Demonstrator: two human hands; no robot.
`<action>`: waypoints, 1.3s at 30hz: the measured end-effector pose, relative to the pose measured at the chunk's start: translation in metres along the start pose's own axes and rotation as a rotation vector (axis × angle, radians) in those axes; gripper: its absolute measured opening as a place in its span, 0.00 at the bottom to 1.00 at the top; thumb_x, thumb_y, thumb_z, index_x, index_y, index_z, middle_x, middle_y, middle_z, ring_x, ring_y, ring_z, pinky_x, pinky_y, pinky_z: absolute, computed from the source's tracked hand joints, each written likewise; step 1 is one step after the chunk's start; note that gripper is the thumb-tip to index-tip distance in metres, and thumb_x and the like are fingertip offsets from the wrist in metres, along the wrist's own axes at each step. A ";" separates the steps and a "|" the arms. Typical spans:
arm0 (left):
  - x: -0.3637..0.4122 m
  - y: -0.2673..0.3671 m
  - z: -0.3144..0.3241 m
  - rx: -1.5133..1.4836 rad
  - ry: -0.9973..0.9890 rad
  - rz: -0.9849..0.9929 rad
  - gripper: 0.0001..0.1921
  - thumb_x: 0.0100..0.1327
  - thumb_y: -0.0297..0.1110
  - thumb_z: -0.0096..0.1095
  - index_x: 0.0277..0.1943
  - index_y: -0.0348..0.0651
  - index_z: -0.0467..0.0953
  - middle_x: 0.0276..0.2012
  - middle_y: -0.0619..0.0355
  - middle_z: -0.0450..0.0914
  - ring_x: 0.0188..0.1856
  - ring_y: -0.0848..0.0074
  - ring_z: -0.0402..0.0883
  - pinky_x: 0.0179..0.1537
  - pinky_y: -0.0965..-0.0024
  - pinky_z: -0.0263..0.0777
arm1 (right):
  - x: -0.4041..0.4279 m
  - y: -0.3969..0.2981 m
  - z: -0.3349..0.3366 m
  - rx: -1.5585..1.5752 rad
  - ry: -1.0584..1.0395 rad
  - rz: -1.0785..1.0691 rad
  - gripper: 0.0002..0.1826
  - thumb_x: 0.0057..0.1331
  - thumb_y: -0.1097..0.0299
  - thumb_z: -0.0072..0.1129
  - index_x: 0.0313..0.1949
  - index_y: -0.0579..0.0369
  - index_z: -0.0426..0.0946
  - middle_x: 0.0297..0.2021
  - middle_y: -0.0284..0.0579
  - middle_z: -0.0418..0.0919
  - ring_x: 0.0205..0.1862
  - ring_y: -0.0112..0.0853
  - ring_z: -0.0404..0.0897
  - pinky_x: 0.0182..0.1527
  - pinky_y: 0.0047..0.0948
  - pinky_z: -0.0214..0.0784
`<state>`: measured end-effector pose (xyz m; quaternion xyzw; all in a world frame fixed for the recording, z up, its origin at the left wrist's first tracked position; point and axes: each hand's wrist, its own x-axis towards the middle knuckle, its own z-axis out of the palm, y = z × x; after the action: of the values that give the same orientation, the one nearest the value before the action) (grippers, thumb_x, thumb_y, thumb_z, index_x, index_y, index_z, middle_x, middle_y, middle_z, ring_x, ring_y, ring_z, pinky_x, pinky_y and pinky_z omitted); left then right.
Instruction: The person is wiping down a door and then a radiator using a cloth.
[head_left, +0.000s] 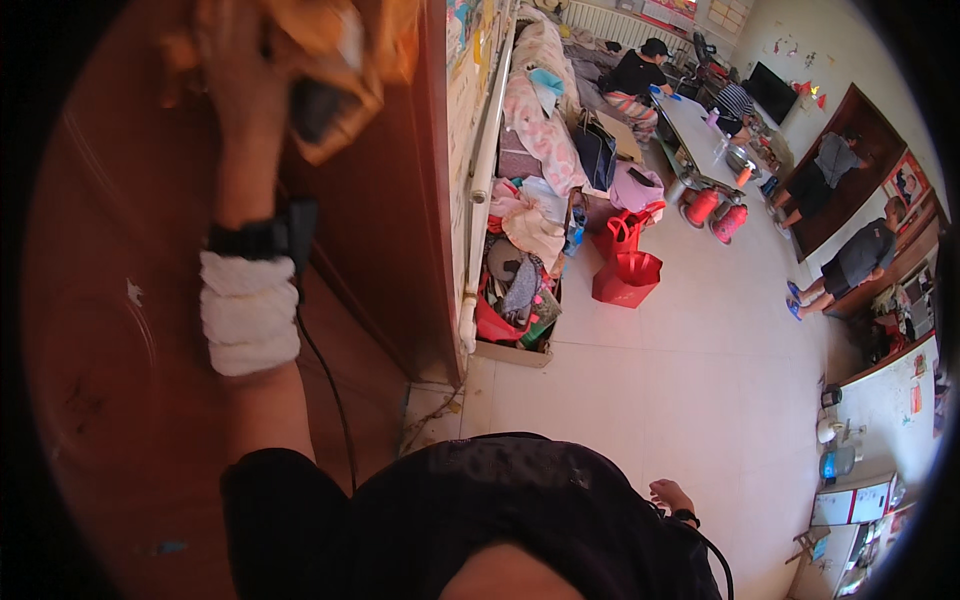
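Observation:
My left hand (244, 64) is raised at the upper left, in front of a reddish-brown door (112, 360). It grips a blurred orange item (337, 90), perhaps a cloth, with a dark patch on its lower part; the fingertips are unclear. Around that wrist sit a black strap with a dark device (300, 232) and a thick white band (250, 315). My right hand (669, 493) hangs low beside my body, above the pale floor, its thumb apart from the loosely bent fingers. Nothing shows in it, and a black band circles that wrist.
Red bags (628, 281) and red thermos flasks (700, 208) stand on the tiled floor. A box of clothes (517, 352) lies by the wall pipe (484, 165). Several people are around the table (694, 142) and far doorway. A black cable (330, 382) hangs along my left arm.

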<state>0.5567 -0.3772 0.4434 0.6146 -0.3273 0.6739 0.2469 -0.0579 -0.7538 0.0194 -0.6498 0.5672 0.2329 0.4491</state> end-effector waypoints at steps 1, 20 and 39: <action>0.007 0.001 -0.004 0.060 -0.020 0.017 0.25 0.53 0.41 0.53 0.51 0.37 0.63 0.56 0.48 0.60 0.56 0.55 0.60 0.55 0.52 0.53 | 0.001 -0.003 0.001 -0.010 0.004 -0.026 0.15 0.52 0.61 0.45 0.34 0.58 0.71 0.25 0.39 0.73 0.25 0.29 0.74 0.27 0.28 0.68; -0.323 0.112 -0.060 -0.154 -0.710 -0.707 0.31 0.53 0.42 0.56 0.57 0.39 0.55 0.54 0.40 0.55 0.55 0.51 0.55 0.56 0.52 0.48 | 0.037 -0.057 -0.015 -0.218 0.032 -0.176 0.19 0.53 0.57 0.46 0.38 0.56 0.74 0.26 0.42 0.76 0.26 0.29 0.75 0.28 0.27 0.67; -0.048 0.007 -0.022 0.386 -0.464 -0.331 0.48 0.40 0.46 0.67 0.60 0.35 0.48 0.60 0.38 0.44 0.62 0.48 0.38 0.59 0.43 0.37 | 0.079 -0.021 -0.014 -0.422 -0.088 -0.419 0.14 0.56 0.58 0.52 0.36 0.55 0.73 0.21 0.38 0.74 0.20 0.25 0.71 0.21 0.26 0.64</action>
<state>0.5425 -0.3624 0.3946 0.8317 -0.1371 0.5163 0.1511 -0.0215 -0.8084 -0.0310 -0.8211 0.3395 0.2760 0.3665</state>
